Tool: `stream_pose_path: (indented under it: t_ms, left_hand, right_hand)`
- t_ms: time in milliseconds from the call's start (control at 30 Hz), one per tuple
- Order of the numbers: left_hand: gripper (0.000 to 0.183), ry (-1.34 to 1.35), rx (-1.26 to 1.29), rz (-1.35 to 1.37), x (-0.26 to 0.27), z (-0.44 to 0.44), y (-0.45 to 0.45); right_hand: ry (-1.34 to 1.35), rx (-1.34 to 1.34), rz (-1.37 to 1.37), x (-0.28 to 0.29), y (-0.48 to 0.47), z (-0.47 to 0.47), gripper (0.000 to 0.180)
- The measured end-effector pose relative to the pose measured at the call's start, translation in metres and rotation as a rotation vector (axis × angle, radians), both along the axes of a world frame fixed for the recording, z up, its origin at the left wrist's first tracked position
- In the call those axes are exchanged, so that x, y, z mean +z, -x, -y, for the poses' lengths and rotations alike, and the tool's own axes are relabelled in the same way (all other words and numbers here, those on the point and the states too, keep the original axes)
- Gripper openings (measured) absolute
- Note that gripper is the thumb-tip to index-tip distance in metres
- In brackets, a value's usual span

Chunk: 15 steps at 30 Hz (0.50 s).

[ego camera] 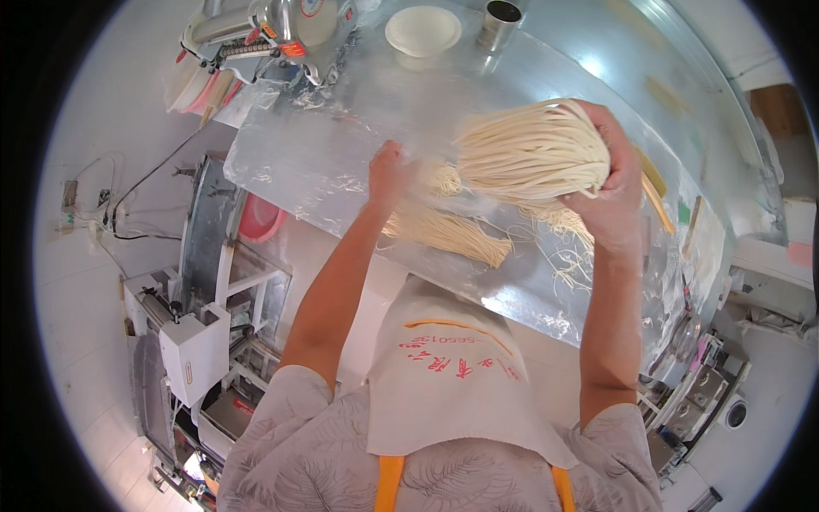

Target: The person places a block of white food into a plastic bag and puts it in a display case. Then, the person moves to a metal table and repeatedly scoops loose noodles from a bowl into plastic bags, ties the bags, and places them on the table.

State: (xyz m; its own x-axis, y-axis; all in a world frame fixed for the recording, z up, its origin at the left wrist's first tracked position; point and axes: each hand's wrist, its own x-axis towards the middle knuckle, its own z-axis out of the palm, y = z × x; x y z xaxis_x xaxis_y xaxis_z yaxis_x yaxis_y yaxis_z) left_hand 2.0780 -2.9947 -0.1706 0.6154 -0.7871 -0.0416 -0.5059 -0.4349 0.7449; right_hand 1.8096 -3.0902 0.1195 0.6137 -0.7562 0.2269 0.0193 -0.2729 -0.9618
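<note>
A thick bundle of fresh noodles (531,153), folded over at its right end, hangs above the metal worktop (307,153). My right hand (611,173) grips that folded end. The bundle's left end blurs into a pale haze that looks like flour. Left of the haze is my left hand (389,171), with its fingers curled and partly hidden; whether it holds anything is unclear. Below the bundle lies a flat hank of noodles (454,233). A small noodle pile (443,179) sits beside my left hand, and loose strands (569,269) are scattered under my right forearm.
At the far left of the worktop stands a noodle-rolling machine (275,38). A white round plate or lid (423,31) and a metal cup (499,25) are at the back. A wooden-handled brush (656,192) lies to the right. Beneath the left edge is a pink basin (261,217).
</note>
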Motion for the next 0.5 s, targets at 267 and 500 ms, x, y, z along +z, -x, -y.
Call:
stream_pose_path:
  t_ms: [267,500]
  left_hand:
    - [0.015,0.132,0.053,-0.614,-0.041,0.013,-0.013]
    - [0.022,0.226,0.003,-0.331,0.023,-0.008,0.02]
  right_hand:
    - [-0.322,0.199,-0.247,-0.155,-0.069,0.006,0.065]
    - [-0.112,0.176,-0.749,-0.254,-0.104,0.012,0.059]
